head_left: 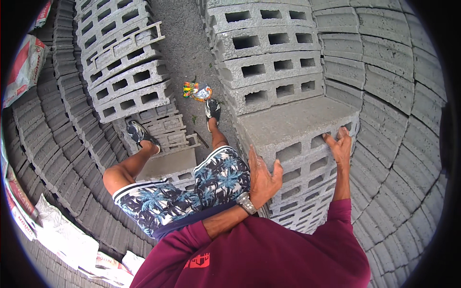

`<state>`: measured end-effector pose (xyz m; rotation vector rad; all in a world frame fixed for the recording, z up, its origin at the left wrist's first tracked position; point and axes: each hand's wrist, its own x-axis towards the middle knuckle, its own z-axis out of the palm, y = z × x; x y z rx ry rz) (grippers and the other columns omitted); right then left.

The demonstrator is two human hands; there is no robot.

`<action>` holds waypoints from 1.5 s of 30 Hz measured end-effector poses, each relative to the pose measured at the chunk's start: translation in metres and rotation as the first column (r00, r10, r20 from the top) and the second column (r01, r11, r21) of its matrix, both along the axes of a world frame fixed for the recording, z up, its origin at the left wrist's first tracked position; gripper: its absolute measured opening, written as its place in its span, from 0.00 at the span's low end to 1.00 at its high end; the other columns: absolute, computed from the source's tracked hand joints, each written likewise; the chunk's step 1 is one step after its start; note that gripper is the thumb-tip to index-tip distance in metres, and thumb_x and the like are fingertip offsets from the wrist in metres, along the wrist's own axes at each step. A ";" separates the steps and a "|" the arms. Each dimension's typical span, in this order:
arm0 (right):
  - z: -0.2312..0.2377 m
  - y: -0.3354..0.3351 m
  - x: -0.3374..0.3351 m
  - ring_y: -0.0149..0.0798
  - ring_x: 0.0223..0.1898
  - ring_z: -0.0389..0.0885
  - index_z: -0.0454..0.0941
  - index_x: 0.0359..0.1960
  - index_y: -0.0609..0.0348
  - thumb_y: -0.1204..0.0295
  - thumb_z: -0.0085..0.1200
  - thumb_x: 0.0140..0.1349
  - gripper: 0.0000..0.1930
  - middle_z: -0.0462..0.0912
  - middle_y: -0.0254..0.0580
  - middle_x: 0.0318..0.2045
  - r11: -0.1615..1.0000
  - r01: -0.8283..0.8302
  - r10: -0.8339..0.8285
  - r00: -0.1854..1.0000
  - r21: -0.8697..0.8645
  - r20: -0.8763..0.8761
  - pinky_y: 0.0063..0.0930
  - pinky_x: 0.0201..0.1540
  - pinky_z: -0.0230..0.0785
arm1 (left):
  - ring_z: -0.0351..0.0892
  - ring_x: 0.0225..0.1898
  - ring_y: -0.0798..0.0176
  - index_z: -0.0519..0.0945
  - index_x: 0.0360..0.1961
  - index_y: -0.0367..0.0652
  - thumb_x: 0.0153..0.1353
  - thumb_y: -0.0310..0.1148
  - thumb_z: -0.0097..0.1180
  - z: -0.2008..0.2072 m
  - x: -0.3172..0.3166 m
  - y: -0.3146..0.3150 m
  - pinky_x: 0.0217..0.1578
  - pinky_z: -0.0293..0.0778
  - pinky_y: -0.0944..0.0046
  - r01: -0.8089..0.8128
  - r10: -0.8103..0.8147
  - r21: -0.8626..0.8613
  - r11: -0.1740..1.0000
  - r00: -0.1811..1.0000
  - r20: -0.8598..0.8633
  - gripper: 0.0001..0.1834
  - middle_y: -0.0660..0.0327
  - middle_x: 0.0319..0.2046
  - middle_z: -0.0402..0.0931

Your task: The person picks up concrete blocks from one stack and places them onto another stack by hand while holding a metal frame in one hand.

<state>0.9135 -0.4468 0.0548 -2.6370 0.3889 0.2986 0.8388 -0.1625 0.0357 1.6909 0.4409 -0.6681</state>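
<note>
A grey hollow concrete block (295, 120) lies on top of a stack, its row of holes facing me. My left hand (263, 181), with a metal watch on the wrist, lies against the block's left end. Its fingers are stretched out and the thumb stands apart. At the other end, my right hand (342, 146) is bent over the front face near the right corner. One digit reaches into a hole there, and the other fingers curl at the block's edge.
Tall stacks of hollow blocks (269, 41) rise beyond and at the upper left (113, 48). A wall of stacked blocks (389, 96) stands close on the right. My feet straddle a narrow gap with a colourful wrapper (197, 91). Printed sacks (67, 235) lie at the left.
</note>
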 end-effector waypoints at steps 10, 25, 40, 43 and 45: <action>0.011 -0.003 -0.002 0.47 0.30 0.65 0.69 0.22 0.69 0.65 0.67 0.50 0.20 0.71 0.46 0.22 0.993 0.062 -0.075 0.988 -0.101 -0.133 0.38 0.49 0.64 | 0.48 0.70 0.22 0.49 0.64 0.08 0.64 0.39 0.55 -0.009 -0.005 -0.004 0.72 0.47 0.39 0.030 -0.037 0.064 0.998 0.992 0.120 0.45 0.18 0.67 0.47; 0.054 0.317 0.038 0.48 0.44 0.84 0.83 0.47 0.63 0.66 0.62 0.61 0.16 0.86 0.49 0.43 0.993 -0.013 0.005 0.998 0.115 0.069 0.38 0.55 0.69 | 0.77 0.58 0.56 0.75 0.58 0.26 0.70 0.36 0.54 -0.166 0.051 0.379 0.59 0.70 0.60 -0.402 0.377 0.220 0.889 0.914 0.149 0.23 0.44 0.55 0.79; -0.305 0.601 0.073 0.59 0.49 0.81 0.80 0.43 0.75 0.38 0.50 0.62 0.40 0.85 0.63 0.41 0.913 -0.403 0.375 0.888 -0.059 -0.266 0.55 0.66 0.51 | 0.80 0.54 0.47 0.76 0.55 0.25 0.43 0.52 0.74 -0.301 0.145 0.626 0.56 0.73 0.55 0.049 0.100 0.475 0.878 0.954 -0.284 0.46 0.41 0.52 0.80; -0.314 0.648 0.067 0.58 0.47 0.82 0.80 0.40 0.76 0.39 0.55 0.60 0.39 0.85 0.64 0.37 0.969 -0.244 0.242 0.931 0.028 -0.274 0.54 0.67 0.48 | 0.83 0.39 0.53 0.83 0.41 0.30 0.43 0.44 0.73 -0.334 0.118 0.664 0.45 0.76 0.56 -0.115 0.235 0.476 0.872 0.951 -0.201 0.30 0.51 0.39 0.85; -0.326 0.646 0.062 0.57 0.46 0.82 0.80 0.39 0.75 0.40 0.57 0.58 0.38 0.85 0.62 0.36 0.990 -0.130 0.138 0.946 0.047 -0.293 0.54 0.67 0.48 | 0.83 0.37 0.55 0.83 0.41 0.29 0.45 0.39 0.69 -0.344 0.111 0.644 0.43 0.76 0.58 -0.238 0.312 0.355 0.904 0.935 -0.169 0.26 0.52 0.38 0.85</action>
